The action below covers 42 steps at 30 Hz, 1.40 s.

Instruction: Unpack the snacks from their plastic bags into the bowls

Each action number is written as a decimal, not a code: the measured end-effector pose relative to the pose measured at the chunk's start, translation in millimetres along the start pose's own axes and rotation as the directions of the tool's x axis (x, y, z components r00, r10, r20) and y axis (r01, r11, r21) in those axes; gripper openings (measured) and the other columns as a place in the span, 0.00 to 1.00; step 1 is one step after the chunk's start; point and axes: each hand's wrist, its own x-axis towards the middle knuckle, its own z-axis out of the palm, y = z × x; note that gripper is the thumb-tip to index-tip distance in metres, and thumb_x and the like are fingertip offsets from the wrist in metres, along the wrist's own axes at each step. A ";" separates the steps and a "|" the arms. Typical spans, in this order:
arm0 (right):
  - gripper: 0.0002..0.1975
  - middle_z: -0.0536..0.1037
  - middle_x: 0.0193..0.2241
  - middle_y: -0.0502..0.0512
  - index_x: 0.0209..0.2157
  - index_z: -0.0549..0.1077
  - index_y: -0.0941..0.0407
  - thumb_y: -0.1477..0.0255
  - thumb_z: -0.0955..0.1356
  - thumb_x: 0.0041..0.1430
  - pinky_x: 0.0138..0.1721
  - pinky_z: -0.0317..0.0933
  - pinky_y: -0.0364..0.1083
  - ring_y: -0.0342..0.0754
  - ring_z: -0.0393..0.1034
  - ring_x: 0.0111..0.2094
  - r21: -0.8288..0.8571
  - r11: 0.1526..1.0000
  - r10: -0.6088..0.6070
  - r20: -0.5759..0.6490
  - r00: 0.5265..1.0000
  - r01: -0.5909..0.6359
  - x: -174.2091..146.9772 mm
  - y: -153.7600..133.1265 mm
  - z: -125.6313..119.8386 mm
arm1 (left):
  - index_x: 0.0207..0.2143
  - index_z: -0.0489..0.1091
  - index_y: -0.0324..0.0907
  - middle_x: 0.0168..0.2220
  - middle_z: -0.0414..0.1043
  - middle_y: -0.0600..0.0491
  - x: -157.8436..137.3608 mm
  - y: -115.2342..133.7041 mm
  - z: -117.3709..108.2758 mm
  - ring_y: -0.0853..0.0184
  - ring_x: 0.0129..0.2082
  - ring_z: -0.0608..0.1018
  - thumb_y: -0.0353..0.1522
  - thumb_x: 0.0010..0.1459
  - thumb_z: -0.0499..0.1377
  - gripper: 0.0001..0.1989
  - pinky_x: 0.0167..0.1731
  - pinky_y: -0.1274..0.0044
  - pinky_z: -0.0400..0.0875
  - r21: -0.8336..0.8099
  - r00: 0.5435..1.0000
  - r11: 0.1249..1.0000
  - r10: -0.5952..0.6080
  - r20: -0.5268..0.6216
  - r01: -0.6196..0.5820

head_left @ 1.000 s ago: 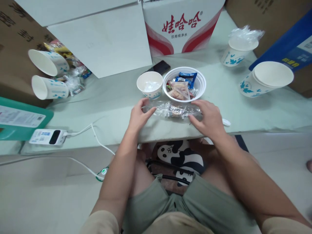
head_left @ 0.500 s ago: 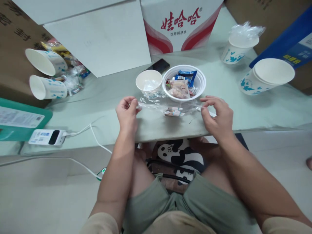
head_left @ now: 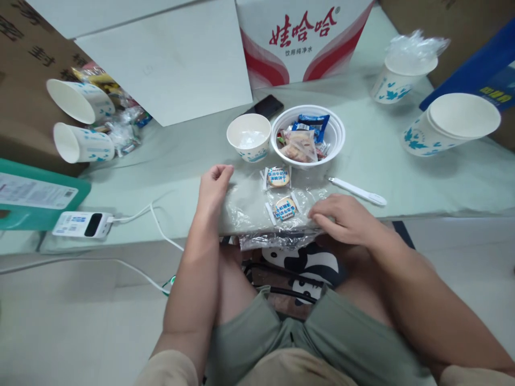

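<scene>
A sheet of clear plastic bag [head_left: 245, 206] lies on the table's front edge, its lower part hanging over. Two small wrapped biscuits, a far one [head_left: 278, 177] and a near one [head_left: 285, 208], lie on or inside it; I cannot tell which. My left hand [head_left: 215, 185] is closed in a pinch at the bag's left upper corner. At the right side of the bag, my right hand [head_left: 340, 217] has its thumb and fingers closed on the edge. A white slim cutter [head_left: 358, 192] lies just beyond my right hand.
Behind the bag stand a paper cup [head_left: 249, 136] with plastic inside and a white bowl [head_left: 341, 134] of wrapped snacks. A phone [head_left: 267, 106] lies behind them. More cups [head_left: 422, 131] stand at right. A power bank [head_left: 82, 225] with a white cable is at left.
The bag, stretched between my hands above the table, has come down flat towards the front edge. My right hand moved down and left, uncovering the cutter. The biscuits now lie apart.
</scene>
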 end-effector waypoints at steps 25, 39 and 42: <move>0.23 0.74 0.51 0.65 0.57 0.69 0.55 0.73 0.66 0.59 0.51 0.67 0.60 0.61 0.71 0.50 -0.140 0.990 -0.002 0.141 0.990 0.021 25.5 -6.5 43.1 | 0.22 0.65 0.42 0.46 0.80 0.51 -24.9 25.7 37.8 0.58 0.51 0.78 0.30 0.46 0.60 0.05 0.51 0.67 0.72 -0.626 0.851 0.668 -0.019 0.525 0.401; 0.20 0.74 0.41 0.52 0.40 0.66 0.51 0.75 0.64 0.40 0.47 0.66 0.53 0.52 0.70 0.43 0.685 0.703 0.376 -0.130 0.917 -0.191 30.5 5.1 23.6 | 0.23 0.61 0.42 0.41 0.79 0.44 -25.5 31.0 37.9 0.57 0.35 0.80 0.30 0.45 0.55 0.03 0.35 0.67 0.77 -0.650 0.784 0.481 -0.144 0.604 0.589; 0.22 0.73 0.36 0.50 0.38 0.66 0.50 0.75 0.63 0.35 0.36 0.66 0.47 0.49 0.69 0.37 0.842 0.491 0.441 -0.017 0.898 -0.225 34.4 3.8 22.7 | 0.22 0.60 0.42 0.42 0.79 0.44 -26.1 32.0 37.8 0.56 0.36 0.81 0.30 0.44 0.54 0.03 0.37 0.64 0.77 -0.650 0.787 0.479 -0.159 0.596 0.590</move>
